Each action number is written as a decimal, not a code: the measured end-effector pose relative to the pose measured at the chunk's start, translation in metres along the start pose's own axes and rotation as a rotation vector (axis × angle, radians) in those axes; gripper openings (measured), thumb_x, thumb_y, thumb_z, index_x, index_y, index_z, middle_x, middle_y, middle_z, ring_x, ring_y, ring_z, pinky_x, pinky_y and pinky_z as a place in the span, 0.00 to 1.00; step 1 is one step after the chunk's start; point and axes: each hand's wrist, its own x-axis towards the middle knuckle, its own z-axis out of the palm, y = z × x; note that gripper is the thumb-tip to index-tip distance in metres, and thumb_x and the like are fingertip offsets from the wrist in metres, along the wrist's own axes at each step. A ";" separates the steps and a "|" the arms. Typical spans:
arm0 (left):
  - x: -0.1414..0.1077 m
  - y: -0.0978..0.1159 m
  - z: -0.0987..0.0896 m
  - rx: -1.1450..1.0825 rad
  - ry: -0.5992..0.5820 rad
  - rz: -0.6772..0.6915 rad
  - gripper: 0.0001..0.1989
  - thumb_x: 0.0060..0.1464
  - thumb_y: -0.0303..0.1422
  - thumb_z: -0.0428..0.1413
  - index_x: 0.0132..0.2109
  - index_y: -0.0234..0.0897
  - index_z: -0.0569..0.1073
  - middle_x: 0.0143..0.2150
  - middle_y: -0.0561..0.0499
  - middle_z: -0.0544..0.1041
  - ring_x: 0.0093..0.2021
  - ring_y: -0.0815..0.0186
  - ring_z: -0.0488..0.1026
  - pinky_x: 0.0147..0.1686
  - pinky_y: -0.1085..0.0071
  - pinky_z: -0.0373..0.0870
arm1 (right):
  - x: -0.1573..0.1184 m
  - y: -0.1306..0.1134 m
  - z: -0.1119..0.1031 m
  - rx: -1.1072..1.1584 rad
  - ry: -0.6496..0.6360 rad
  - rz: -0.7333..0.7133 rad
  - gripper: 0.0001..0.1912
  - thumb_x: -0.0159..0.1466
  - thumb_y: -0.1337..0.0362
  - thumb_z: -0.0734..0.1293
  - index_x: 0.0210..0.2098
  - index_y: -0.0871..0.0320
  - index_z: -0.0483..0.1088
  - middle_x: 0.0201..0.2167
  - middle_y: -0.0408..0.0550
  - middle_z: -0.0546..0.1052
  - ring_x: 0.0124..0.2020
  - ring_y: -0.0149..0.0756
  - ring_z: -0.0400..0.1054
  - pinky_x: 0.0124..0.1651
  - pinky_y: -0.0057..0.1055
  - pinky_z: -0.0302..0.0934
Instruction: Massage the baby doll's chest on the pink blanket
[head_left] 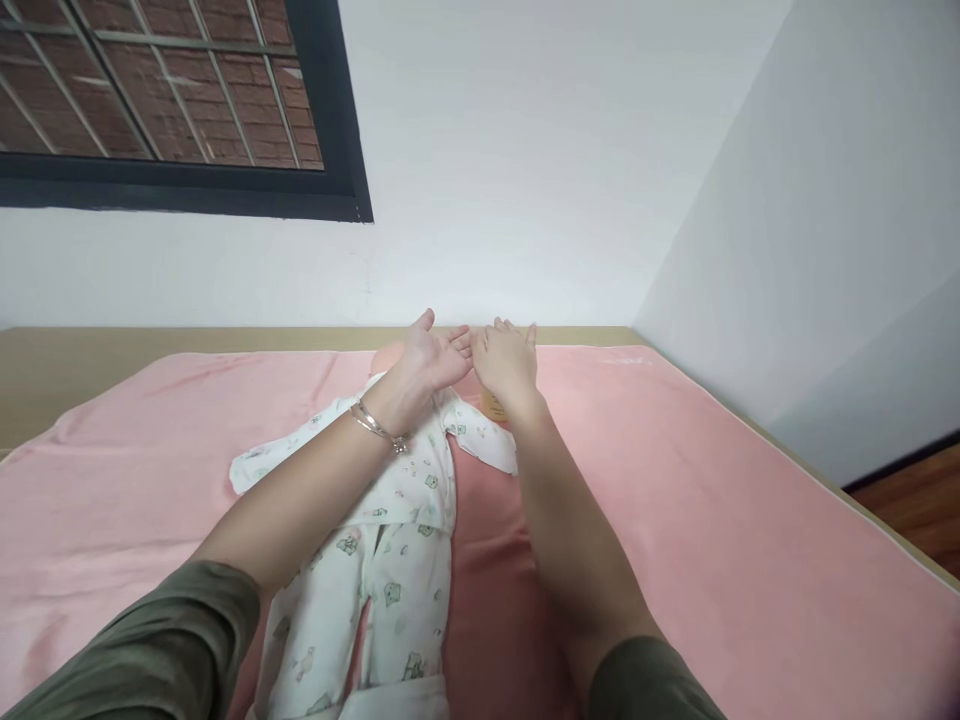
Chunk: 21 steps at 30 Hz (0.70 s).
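My left hand (439,355) is held palm up with the fingers stretched out and the thumb apart. My right hand (506,358) is turned palm down close beside it, its fingers extended and nearly meeting the left fingertips. Neither hand shows anything held. Below them lies a small figure in a white printed top (409,475) and matching trousers (394,590). Only a bit of its rounded, skin-toned head (386,356) shows behind my left hand; I cannot tell whether it is a doll. A yellow-orange container (493,407) is partly hidden behind my right wrist.
A pink sheet (637,480) covers the surface under the figure, with a wooden edge (82,375) along the back and left. White walls (525,180) rise behind and at right. A dark-framed barred window (349,150) is upper left, and brown flooring (911,505) shows at far right.
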 end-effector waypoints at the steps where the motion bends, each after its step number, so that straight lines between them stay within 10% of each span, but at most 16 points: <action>1: -0.007 0.004 -0.002 0.026 0.034 0.031 0.38 0.65 0.51 0.43 0.72 0.29 0.56 0.69 0.30 0.64 0.66 0.52 0.68 0.58 0.61 0.73 | 0.000 0.000 0.001 -0.016 0.004 -0.001 0.27 0.75 0.60 0.49 0.58 0.67 0.72 0.68 0.63 0.65 0.72 0.49 0.54 0.75 0.55 0.29; 5: -0.055 0.028 -0.011 0.116 0.105 0.088 0.36 0.64 0.48 0.43 0.71 0.29 0.58 0.73 0.32 0.58 0.75 0.55 0.52 0.67 0.62 0.62 | 0.001 -0.004 0.009 -0.102 0.063 0.021 0.27 0.72 0.62 0.54 0.60 0.75 0.69 0.66 0.67 0.67 0.70 0.52 0.56 0.75 0.50 0.35; 12: -0.145 0.071 -0.028 0.056 0.092 0.127 0.34 0.64 0.40 0.43 0.74 0.35 0.53 0.74 0.37 0.58 0.74 0.57 0.54 0.67 0.60 0.63 | 0.003 -0.008 0.031 -0.145 0.181 0.065 0.29 0.65 0.59 0.60 0.59 0.76 0.68 0.66 0.69 0.65 0.71 0.57 0.53 0.74 0.55 0.38; 21: -0.195 0.094 -0.048 -0.018 0.080 0.115 0.31 0.66 0.38 0.42 0.74 0.40 0.54 0.73 0.41 0.60 0.74 0.61 0.56 0.68 0.64 0.61 | 0.010 -0.009 0.040 -0.154 0.182 0.124 0.27 0.63 0.58 0.61 0.56 0.70 0.69 0.68 0.69 0.63 0.72 0.57 0.49 0.73 0.63 0.33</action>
